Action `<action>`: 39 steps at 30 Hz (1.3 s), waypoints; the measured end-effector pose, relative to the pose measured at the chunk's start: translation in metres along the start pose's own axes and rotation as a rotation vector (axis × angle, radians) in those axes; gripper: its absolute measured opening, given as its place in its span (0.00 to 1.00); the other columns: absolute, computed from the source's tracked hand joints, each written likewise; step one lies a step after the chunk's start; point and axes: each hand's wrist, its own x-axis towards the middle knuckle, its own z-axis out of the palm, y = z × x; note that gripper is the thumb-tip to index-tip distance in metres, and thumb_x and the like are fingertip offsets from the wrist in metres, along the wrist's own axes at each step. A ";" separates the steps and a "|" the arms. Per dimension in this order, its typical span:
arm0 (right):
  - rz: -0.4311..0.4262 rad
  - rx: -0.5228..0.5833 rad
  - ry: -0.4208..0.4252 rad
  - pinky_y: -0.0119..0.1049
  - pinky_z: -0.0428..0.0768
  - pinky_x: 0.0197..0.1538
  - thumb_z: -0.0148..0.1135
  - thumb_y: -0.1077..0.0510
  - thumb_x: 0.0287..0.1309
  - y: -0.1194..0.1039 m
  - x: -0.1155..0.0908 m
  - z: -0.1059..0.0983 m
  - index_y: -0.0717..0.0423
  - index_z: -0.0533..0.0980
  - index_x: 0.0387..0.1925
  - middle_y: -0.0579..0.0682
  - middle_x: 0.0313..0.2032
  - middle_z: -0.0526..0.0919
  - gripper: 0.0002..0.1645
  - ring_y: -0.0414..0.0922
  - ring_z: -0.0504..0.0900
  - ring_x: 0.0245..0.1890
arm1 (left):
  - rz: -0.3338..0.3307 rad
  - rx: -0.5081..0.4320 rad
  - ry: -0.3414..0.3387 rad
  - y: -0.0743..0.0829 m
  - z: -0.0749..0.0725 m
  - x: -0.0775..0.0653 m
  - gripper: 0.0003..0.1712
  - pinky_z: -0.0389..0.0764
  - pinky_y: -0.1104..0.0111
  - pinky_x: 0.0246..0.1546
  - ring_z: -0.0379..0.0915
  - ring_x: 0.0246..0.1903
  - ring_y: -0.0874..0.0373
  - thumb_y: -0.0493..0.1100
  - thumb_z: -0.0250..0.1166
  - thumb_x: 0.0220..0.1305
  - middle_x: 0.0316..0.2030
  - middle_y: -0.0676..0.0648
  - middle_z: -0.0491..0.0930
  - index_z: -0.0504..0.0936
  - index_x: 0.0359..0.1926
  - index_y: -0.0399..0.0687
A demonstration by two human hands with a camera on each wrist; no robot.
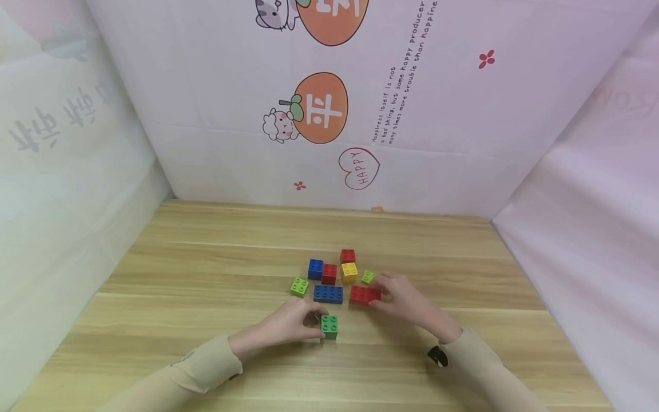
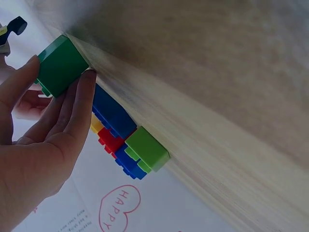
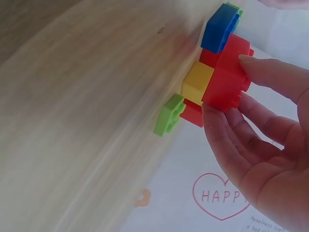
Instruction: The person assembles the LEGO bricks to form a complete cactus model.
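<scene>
My left hand [image 1: 285, 324] pinches a green square building block [image 1: 329, 328] between thumb and fingers, near the front of the group. In the left wrist view the green block [image 2: 63, 67] shows its side, with its studs toward the palm. My right hand [image 1: 407, 302] grips a long red block [image 1: 363, 295] at its right end, thumb on the near side and fingers on the far side. From the right wrist, the long red block [image 3: 227, 75] overlaps a yellow block [image 3: 197, 82]. A long blue block [image 1: 328, 294] lies between the two hands, just beyond the green one.
Behind the long blue block stand a small blue block [image 1: 316, 269], a red block [image 1: 329, 274], the yellow block and another red block [image 1: 348, 256]. Light green blocks lie left [image 1: 299, 286] and right [image 1: 368, 277]. Printed white cloth [image 1: 231, 160] walls the wooden table [image 1: 231, 240].
</scene>
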 end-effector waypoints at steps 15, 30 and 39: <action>-0.072 0.008 0.005 0.33 0.88 0.43 0.74 0.61 0.52 -0.021 -0.002 -0.009 0.55 0.82 0.42 0.48 0.40 0.85 0.15 0.40 0.84 0.40 | -0.015 -0.005 -0.004 0.000 0.000 -0.001 0.21 0.84 0.78 0.42 0.84 0.40 0.58 0.41 0.74 0.54 0.43 0.44 0.88 0.84 0.50 0.39; -0.090 -0.014 0.004 0.29 0.86 0.42 0.74 0.60 0.51 -0.034 -0.004 -0.011 0.55 0.82 0.42 0.47 0.39 0.84 0.15 0.39 0.83 0.39 | 0.002 -0.002 0.010 0.000 0.000 0.000 0.22 0.84 0.77 0.42 0.84 0.40 0.58 0.40 0.74 0.54 0.42 0.44 0.88 0.83 0.50 0.39; -0.136 -0.017 0.014 0.29 0.87 0.43 0.74 0.61 0.51 -0.038 -0.006 -0.010 0.55 0.81 0.43 0.47 0.39 0.85 0.16 0.40 0.85 0.40 | -0.012 -0.003 -0.001 -0.002 0.001 0.000 0.21 0.83 0.78 0.43 0.84 0.40 0.60 0.41 0.74 0.54 0.42 0.46 0.88 0.84 0.50 0.41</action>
